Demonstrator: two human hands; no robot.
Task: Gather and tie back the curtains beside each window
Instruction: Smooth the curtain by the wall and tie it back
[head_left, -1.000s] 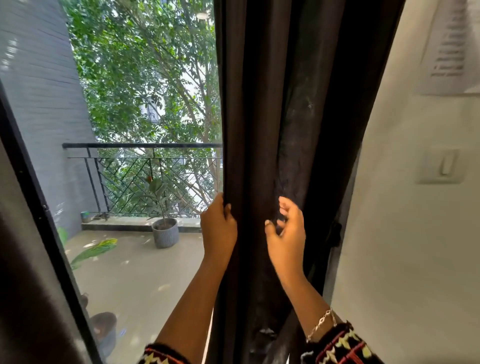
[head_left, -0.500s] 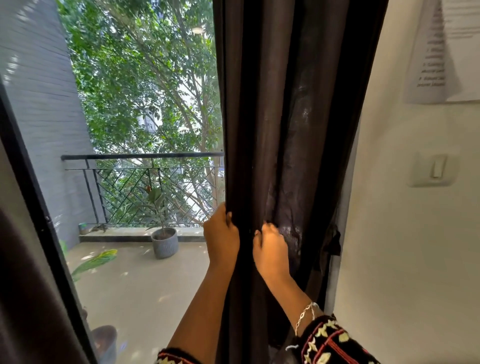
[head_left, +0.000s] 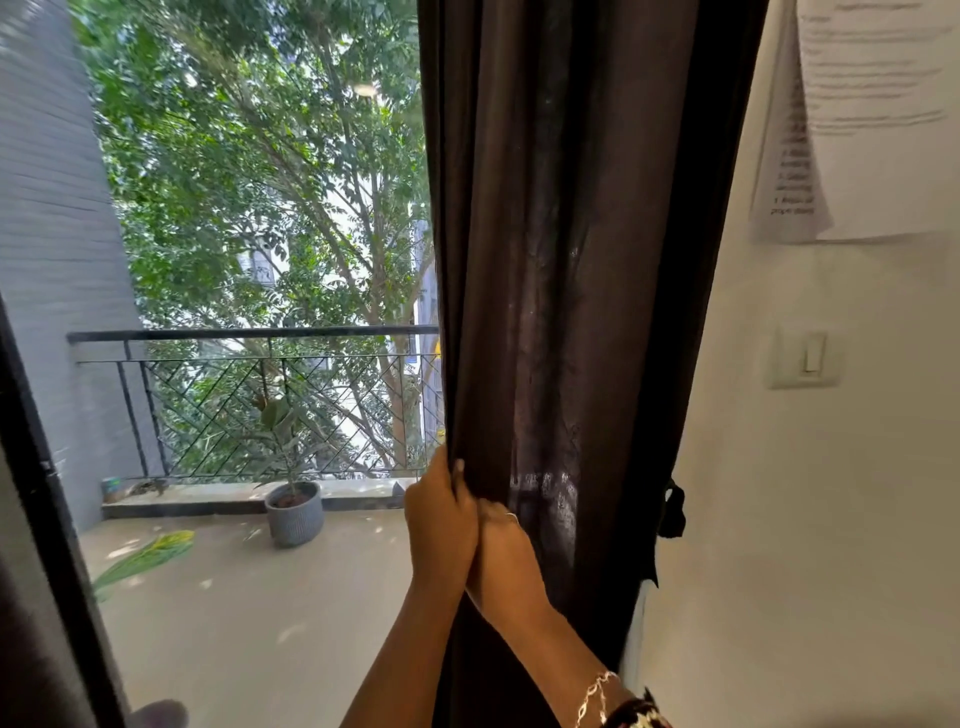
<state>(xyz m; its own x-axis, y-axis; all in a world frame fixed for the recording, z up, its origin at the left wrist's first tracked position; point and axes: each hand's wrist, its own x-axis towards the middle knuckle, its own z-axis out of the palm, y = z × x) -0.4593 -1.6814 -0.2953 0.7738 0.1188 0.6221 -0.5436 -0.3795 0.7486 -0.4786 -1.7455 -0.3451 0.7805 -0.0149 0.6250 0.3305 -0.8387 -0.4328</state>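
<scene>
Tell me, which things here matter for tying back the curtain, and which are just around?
For the job: curtain, left hand and right hand gripping it, dark tie at its wall-side edge.
Just around: plant pot, balcony railing, light switch, papers on the wall.

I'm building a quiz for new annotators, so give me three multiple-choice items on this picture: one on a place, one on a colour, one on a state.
1. The switch sits: A) left of the curtain; B) on the wall right of the curtain; C) beside the pot.
2. The pot is: A) grey; B) red; C) yellow.
3. The left hand and right hand: A) hang free; B) hold the pot; C) both grip the curtain.
Key: 1 B, it is mounted on the wall past the curtain; 2 A, its ribbed side is grey; 3 C, both hands curl round the curtain's edge.
</scene>
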